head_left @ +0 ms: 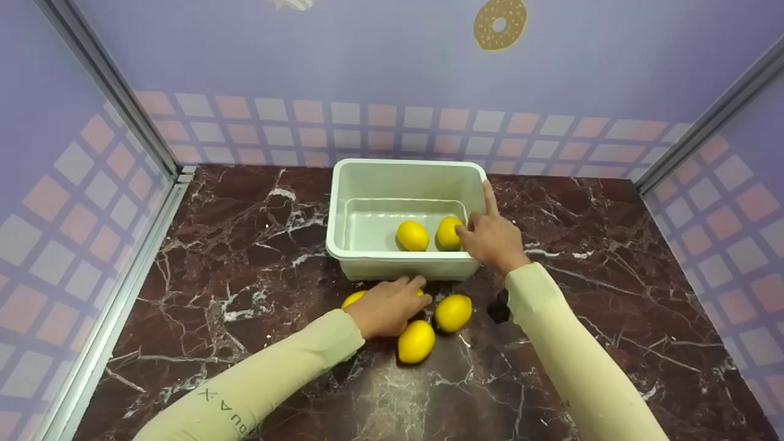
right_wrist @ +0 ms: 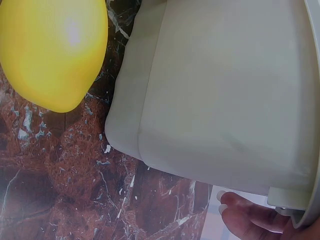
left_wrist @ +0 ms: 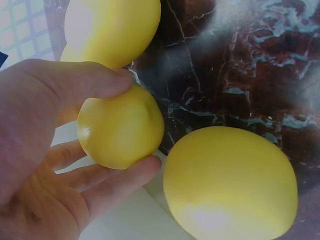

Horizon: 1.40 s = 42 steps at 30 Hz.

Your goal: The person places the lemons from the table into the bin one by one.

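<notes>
A pale, nearly white plastic bin [head_left: 401, 254] stands on the table, with one lemon [head_left: 413, 236] and a second lemon [head_left: 449, 233] inside. My right hand [head_left: 495, 240] grips the bin's right rim, thumb over the inner side; in the right wrist view, fingertips [right_wrist: 235, 212] show outside below the rim. In front of the bin, my left hand [head_left: 389, 306] pinches a lemon [left_wrist: 121, 131] between thumb and fingers. Around that hand lie a lemon [head_left: 453, 313] to the right, another lemon [head_left: 416, 342] nearer me and a partly hidden lemon [head_left: 353, 298] at the left.
The dark red marbled tabletop [head_left: 257, 306] reaches back to a lilac wall [head_left: 392, 55] with a tile pattern. Side walls with metal edge strips [head_left: 122, 288] bound it. A small black object [head_left: 498, 307] lies partly behind my right sleeve.
</notes>
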### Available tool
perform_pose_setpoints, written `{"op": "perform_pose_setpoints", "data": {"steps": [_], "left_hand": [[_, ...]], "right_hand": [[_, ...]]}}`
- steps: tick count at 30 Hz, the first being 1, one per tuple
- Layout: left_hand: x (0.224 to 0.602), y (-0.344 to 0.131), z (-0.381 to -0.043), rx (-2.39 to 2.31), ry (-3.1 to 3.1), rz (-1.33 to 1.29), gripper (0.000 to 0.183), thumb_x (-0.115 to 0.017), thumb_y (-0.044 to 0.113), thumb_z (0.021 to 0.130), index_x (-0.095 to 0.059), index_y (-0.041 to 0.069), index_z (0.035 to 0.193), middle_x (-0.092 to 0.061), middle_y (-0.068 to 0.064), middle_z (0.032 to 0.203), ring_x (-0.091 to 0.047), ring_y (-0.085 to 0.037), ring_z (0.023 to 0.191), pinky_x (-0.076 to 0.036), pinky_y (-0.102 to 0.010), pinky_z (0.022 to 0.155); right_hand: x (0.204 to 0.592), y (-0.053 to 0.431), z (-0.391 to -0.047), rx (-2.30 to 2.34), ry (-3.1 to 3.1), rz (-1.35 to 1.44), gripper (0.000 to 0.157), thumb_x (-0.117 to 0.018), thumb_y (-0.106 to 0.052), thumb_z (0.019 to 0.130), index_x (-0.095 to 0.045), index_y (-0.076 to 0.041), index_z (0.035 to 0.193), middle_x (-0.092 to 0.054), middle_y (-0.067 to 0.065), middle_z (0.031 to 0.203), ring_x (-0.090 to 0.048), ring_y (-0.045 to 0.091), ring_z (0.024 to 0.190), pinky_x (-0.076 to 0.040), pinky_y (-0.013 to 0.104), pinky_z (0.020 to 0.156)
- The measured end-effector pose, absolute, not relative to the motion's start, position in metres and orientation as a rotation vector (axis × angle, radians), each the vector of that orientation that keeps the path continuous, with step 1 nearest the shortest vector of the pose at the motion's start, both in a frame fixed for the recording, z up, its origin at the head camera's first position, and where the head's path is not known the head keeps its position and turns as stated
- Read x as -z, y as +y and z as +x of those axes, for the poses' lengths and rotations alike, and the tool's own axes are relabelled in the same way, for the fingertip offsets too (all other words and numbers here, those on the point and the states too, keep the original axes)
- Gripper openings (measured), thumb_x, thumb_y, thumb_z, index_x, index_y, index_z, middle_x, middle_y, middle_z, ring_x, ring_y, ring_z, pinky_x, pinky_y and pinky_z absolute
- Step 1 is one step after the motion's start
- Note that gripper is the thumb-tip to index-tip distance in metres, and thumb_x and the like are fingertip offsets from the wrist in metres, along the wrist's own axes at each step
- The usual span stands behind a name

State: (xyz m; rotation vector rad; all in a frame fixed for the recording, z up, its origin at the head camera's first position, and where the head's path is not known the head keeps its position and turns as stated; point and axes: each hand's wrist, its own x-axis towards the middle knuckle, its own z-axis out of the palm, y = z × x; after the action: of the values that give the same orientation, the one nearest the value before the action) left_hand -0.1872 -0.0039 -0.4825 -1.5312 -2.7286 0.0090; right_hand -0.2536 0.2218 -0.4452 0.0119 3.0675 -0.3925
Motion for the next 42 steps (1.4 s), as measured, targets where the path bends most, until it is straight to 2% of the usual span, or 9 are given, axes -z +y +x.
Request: {"op": "perform_pose_setpoints", "data": {"steps": [9, 25, 33, 42], "left_hand": [[0.477, -0.003, -0.188, -0.008, -2.707, -1.54, 0.027, -0.062, 0.014, 0.088, -0.066, 0.017, 0.115, -0.056, -0.008, 0.12, -0.059, -0.025, 0.092, -0.057, -0.037, 0.072], [0.469, -0.002, -0.185, -0.038, -2.652, -1.535, 0.028, -0.062, 0.02, 0.091, -0.066, 0.019, 0.119, -0.055, -0.006, 0.117, -0.058, -0.023, 0.09, -0.057, -0.035, 0.069], [0.463, -0.002, -0.184, 0.027, -2.656, -1.548, 0.029, -0.062, 0.023, 0.091, -0.064, 0.021, 0.12, -0.054, -0.005, 0.113, -0.058, -0.023, 0.091, -0.057, -0.034, 0.068], [0.456, -0.001, -0.181, -0.017, -2.628, -1.562, 0.027, -0.063, 0.02, 0.09, -0.065, 0.019, 0.117, -0.054, -0.005, 0.117, -0.058, -0.022, 0.092, -0.056, -0.033, 0.067]], "right_hand": [[0.445, 0.222, -0.254, 0.394, 3.077, 0.0, 0.041, -0.046, -0.044, 0.095, -0.064, -0.008, 0.088, 0.004, 0.004, 0.165, -0.06, 0.033, 0.08, -0.05, 0.051, 0.072], [0.445, 0.222, -0.254, 0.383, 3.076, 0.011, 0.042, -0.045, -0.044, 0.095, -0.065, -0.007, 0.09, 0.003, 0.006, 0.164, -0.061, 0.035, 0.084, -0.05, 0.052, 0.075], [0.445, 0.222, -0.253, 0.401, 3.07, 0.003, 0.042, -0.044, -0.045, 0.096, -0.063, -0.009, 0.089, 0.003, 0.006, 0.164, -0.059, 0.033, 0.081, -0.048, 0.048, 0.072], [0.445, 0.222, -0.253, 0.395, 3.079, 0.001, 0.04, -0.045, -0.044, 0.094, -0.062, -0.009, 0.086, 0.002, 0.005, 0.165, -0.06, 0.034, 0.08, -0.049, 0.05, 0.071]]}}
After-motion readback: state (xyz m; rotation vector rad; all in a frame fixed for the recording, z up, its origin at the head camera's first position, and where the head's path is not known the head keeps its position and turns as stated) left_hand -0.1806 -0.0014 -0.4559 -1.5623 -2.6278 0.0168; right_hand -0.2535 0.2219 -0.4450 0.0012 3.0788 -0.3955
